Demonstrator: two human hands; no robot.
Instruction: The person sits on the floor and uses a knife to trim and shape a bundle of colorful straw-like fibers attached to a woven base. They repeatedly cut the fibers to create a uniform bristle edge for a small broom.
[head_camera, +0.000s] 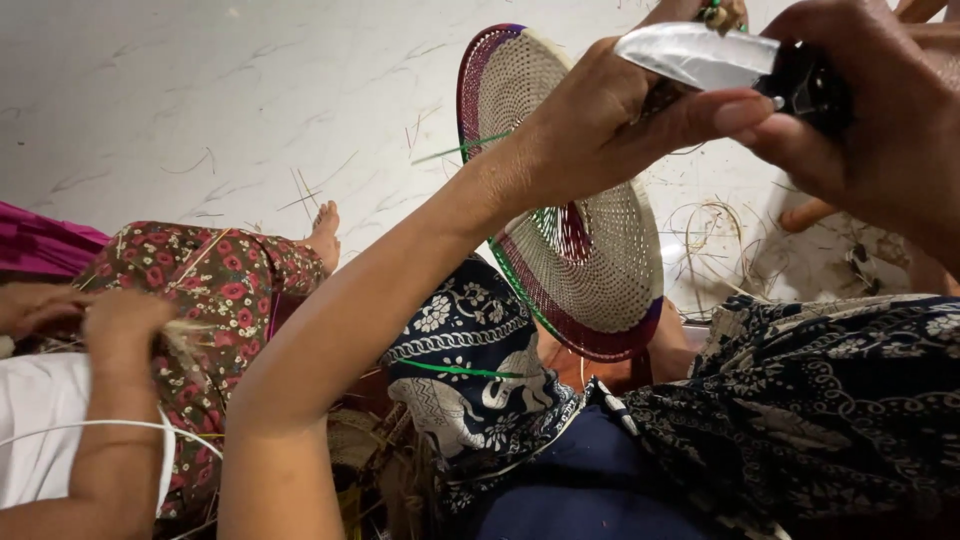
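Observation:
My left hand (590, 125) grips the upper edge of a round woven disc (590, 270), cream with purple, red and green bands, and holds it upright over my lap. A thin green strip (460, 150) sticks out from the disc beside my wrist. My right hand (880, 120) is closed on the black handle of a knife at the top right. The knife's silver blade (690, 55) points left across my left hand's fingers, and my left thumb lies just below it. What the blade touches is hidden behind my fingers.
My legs in dark blue patterned trousers (820, 400) fill the lower right. To the left sits another person in red floral clothing (215, 285), whose hands (110, 320) work pale fibres. Loose strips and coils (715, 235) lie on the white marbled floor (200, 90).

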